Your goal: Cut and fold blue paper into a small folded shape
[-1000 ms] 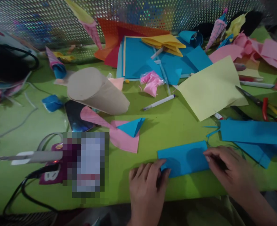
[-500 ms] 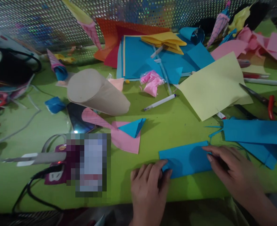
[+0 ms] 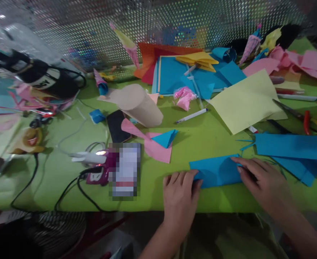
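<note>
A blue strip of paper [image 3: 215, 172] lies flat near the front edge of the green tabletop. My left hand [image 3: 180, 189] pinches its left end between thumb and curled fingers. At the right end, my right hand [image 3: 263, 180] grips the paper's edge with thumb and index finger. Close beyond my right hand lie more blue paper strips [image 3: 290, 145], with thin cut tails at their left end. A small folded blue paper piece [image 3: 165, 139] rests on a pink paper piece [image 3: 158, 153], left of the strip.
A beige paper roll [image 3: 145, 108], a white pen [image 3: 192, 116] and a pale yellow sheet [image 3: 242, 100] lie behind. Scissors [image 3: 306, 120] are at right. A blurred-out phone [image 3: 126, 171] and a purple power socket [image 3: 104, 174] with cables lie left. Stacked coloured paper [image 3: 171, 77] stands at the back.
The camera view has swung left, so more of the table's left side shows. Both hands stay on the blue strip, with little change in their grip.
</note>
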Demonstrator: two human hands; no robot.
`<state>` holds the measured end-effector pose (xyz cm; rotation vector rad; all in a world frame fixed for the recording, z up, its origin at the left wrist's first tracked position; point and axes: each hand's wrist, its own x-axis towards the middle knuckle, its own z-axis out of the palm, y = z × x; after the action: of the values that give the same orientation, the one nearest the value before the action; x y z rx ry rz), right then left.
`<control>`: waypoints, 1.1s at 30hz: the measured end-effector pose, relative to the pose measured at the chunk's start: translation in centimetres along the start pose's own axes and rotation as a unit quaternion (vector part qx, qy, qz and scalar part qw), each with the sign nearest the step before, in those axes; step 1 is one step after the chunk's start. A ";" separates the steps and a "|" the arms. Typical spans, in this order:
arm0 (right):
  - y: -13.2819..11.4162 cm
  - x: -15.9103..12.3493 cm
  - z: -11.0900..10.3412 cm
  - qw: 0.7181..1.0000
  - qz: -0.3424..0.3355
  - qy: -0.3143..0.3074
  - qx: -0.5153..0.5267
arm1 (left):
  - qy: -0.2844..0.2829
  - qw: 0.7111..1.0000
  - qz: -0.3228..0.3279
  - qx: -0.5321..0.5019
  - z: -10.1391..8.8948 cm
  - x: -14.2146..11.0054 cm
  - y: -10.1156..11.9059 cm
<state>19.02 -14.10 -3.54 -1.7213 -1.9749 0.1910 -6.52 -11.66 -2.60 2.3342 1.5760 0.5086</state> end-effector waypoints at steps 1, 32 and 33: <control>0.0 0.0 0.1 1.000 -0.002 0.001 0.001 | 0.014 1.000 0.012 0.012 0.1 0.0 0.0; -3.8 -3.9 -0.3 0.993 -0.117 0.023 0.007 | -0.108 0.957 0.252 0.098 0.6 -1.1 0.1; -4.3 -4.5 0.3 0.989 -0.145 -0.020 0.021 | -0.107 0.957 0.252 0.098 0.6 -1.2 0.1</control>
<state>15.35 -19.15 -3.26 -1.3923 -2.2067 0.1644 -6.57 -12.79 -3.27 2.8395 0.9663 0.1926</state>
